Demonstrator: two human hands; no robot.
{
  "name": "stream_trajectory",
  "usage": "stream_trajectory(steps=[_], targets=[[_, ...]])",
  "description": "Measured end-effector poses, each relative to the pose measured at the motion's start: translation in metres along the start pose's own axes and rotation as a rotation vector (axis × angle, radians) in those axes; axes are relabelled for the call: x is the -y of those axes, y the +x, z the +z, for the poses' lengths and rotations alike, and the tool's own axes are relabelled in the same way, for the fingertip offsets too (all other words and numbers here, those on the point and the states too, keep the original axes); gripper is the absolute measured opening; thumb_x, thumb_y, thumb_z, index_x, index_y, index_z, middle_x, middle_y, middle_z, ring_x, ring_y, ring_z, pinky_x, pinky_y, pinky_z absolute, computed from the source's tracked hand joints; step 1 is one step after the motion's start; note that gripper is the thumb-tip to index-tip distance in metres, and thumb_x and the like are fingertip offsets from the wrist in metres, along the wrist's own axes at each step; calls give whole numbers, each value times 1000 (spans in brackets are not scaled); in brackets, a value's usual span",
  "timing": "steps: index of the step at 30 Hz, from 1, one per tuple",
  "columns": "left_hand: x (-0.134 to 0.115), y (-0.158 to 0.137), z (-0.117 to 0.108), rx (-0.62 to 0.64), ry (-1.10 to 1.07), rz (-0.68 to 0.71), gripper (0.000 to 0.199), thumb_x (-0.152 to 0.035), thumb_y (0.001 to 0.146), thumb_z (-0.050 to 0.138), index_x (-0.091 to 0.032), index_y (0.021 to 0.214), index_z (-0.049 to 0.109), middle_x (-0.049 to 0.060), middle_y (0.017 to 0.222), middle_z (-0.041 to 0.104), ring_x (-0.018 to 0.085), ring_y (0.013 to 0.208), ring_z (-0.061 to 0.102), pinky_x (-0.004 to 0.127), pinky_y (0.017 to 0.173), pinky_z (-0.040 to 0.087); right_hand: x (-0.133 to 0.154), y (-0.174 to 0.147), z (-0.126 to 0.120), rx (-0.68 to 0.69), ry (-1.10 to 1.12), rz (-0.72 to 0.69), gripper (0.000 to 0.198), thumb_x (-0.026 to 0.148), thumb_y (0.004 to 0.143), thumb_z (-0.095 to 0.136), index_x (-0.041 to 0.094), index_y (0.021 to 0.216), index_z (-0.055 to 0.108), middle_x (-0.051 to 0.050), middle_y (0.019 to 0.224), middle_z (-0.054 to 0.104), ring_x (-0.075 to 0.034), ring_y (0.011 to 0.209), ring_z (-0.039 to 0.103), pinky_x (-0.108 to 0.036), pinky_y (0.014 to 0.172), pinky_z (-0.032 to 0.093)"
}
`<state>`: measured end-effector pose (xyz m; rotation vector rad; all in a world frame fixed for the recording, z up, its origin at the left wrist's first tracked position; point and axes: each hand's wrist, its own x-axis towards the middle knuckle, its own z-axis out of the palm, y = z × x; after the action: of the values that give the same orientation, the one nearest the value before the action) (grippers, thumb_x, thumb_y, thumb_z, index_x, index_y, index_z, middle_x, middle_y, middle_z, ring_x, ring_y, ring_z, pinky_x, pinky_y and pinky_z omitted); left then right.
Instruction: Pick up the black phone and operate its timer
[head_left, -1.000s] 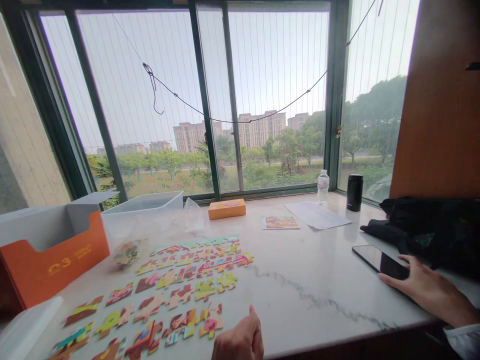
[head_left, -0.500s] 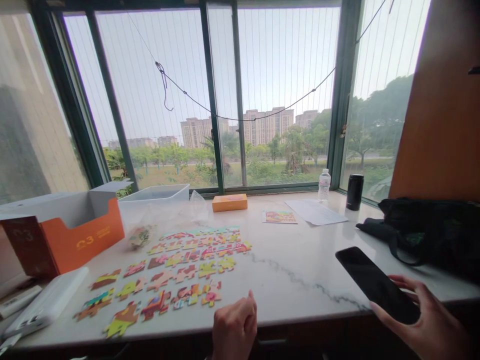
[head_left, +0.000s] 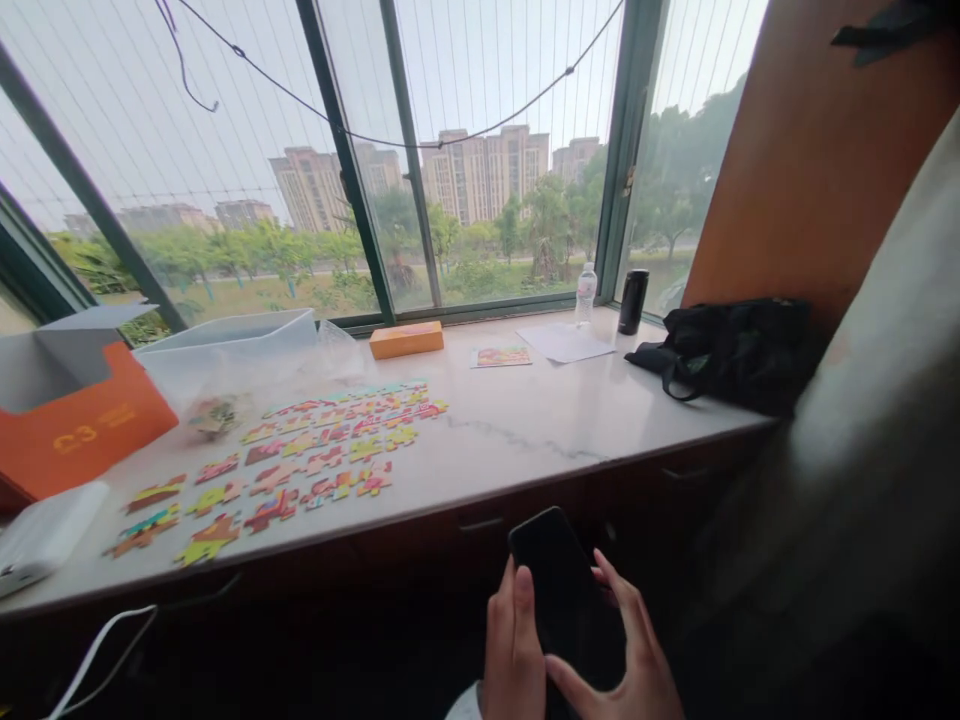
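Phone: a black, flat, rectangular phone [head_left: 574, 590] with a dark screen is held off the counter, in front of its near edge, tilted, top end toward the window.
Left hand: the bare left hand [head_left: 516, 635] presses along the phone's left edge, thumb upright beside the screen.
Right hand: the bare right hand [head_left: 634, 650] pinches the phone across its lower part, fingers at the right side, thumb across the bottom; between them the hands cover that end.
Cable: a thin white cable [head_left: 88, 655] loops below the counter, well to the left.
Drawers: dark brown fronts [head_left: 420, 550] sit in shadow behind the phone.
Counter: the white, grey-veined stone top [head_left: 510, 420] carries rows of colourful jigsaw pieces [head_left: 324, 460], a white plastic case [head_left: 49, 540] at their left.
Boxes: an open orange-and-grey cardboard box [head_left: 82, 420] stands left; crumpled clear plastic, perhaps a bag, blurs the front of a translucent bin [head_left: 232, 340].
Back of counter: a small orange box [head_left: 407, 340], a picture card [head_left: 501, 356], a white sheet [head_left: 566, 342], a clear bottle [head_left: 586, 295], a black cylinder [head_left: 634, 302].
Right end: a black fabric bag [head_left: 735, 350] slumps before the brown panel.
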<state>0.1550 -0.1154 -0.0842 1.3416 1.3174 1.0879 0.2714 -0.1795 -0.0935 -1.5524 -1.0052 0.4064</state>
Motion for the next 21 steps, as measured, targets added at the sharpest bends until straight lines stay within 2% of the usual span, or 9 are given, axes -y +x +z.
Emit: stream_trajectory(steps=[1, 3, 5, 7, 9, 11, 16, 21], targets=[[-5, -1, -2, 22, -2, -28, 60, -64, 91, 42, -19, 124, 64, 11, 134, 61, 27, 130, 50, 39, 107, 42, 6, -3, -6, 85, 110, 46, 85, 41, 69, 79, 27, 144, 42, -10, 133, 57, -32, 122, 56, -47, 102, 49], [-14, -1, -3, 117, -70, -7, 56, -59, 94, 41, -16, 122, 65, 13, 135, 60, 27, 131, 50, 39, 109, 40, 18, -6, -18, 259, 323, 169, 70, 43, 82, 69, 27, 144, 41, -9, 137, 56, -29, 127, 53, -44, 105, 47], [-21, 0, -2, 140, -140, 34, 51, -56, 95, 42, -17, 117, 67, 11, 129, 64, 26, 125, 54, 36, 103, 44, 30, -9, -29, 334, 464, 265, 63, 44, 88, 63, 27, 144, 41, -9, 138, 55, -27, 122, 57, -41, 100, 51], [-26, -2, -2, 142, -183, 52, 47, -54, 95, 45, -18, 113, 68, 9, 120, 69, 25, 115, 60, 33, 93, 50, 40, -12, -35, 394, 546, 359, 67, 47, 89, 61, 29, 148, 34, -10, 133, 58, -24, 97, 68, -36, 75, 61], [-28, -4, -3, 140, -194, 56, 45, -53, 95, 47, -17, 111, 69, 8, 113, 71, 24, 105, 63, 31, 86, 51, 45, -16, -37, 436, 577, 415, 75, 49, 88, 62, 32, 151, 26, -10, 125, 61, -16, 65, 66, -27, 45, 55], [-30, -7, -4, 140, -190, 59, 44, -52, 95, 47, -17, 109, 69, 7, 109, 71, 22, 98, 64, 29, 82, 51, 46, -20, -37, 452, 566, 423, 81, 48, 86, 65, 34, 152, 22, -10, 117, 62, -10, 51, 58, -22, 34, 47], [-34, -9, -5, 179, -183, 64, 46, -52, 97, 42, -16, 107, 69, 6, 102, 72, 18, 81, 63, 28, 77, 49, 43, -22, -35, 443, 492, 406, 82, 43, 85, 68, 34, 152, 20, -7, 103, 63, -9, 48, 54, -21, 34, 46], [-34, -8, -6, 157, -183, 82, 43, -50, 96, 45, -16, 103, 70, 6, 101, 71, 20, 90, 63, 29, 83, 48, 50, -22, -37, 454, 577, 415, 77, 46, 88, 64, 32, 152, 22, -10, 114, 62, -9, 51, 55, -21, 36, 47]])
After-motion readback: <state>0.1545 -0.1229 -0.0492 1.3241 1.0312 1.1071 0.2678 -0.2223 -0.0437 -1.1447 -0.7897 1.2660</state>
